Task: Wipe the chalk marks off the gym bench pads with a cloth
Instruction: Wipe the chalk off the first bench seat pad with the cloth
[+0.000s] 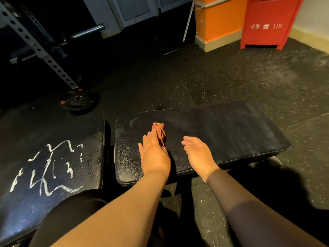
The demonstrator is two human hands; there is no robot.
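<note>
Cloth [159, 132], reddish-brown and bunched, is lying on the right bench pad [222, 129], toward its left end and far of centre; it is pinned there under the left hand [154, 155]. Fingers [148, 138] are seen stretched out flat along the cloth, not wrapped round it; thumb is hidden, so any pinch underneath cannot be confirmed. Flat-palm contact is judged deliberate: pressure gets spread across the fabric for rubbing rather than lifting.

Right hand [198, 154] is held just right of the left one, above the same pad; fingers apart and relaxed, nothing held. Whether it touches the pad cannot be told; probably kept there for balance or to take over the cloth.

Right pad shows only a faint pale haze and one thin arc near the far-left corner, so it is judged mostly wiped; a residue pass is likely the step in hand. Bold white chalk marks [48, 168] are left untouched on the left bench pad [89, 145], which sits just beside the right one across a narrow gap; roughly half the job is judged outstanding.

Next move: cloth to be carried left over the gap; firmer pressure probably needed on those thick lines; smearing is a risk with a chalk-loaded cloth.

Far left: weight plate [78, 102] on the rubber floor [231, 77], beside a perforated rack upright [35, 45]; far right: red fire cabinet [267, 24].
</note>
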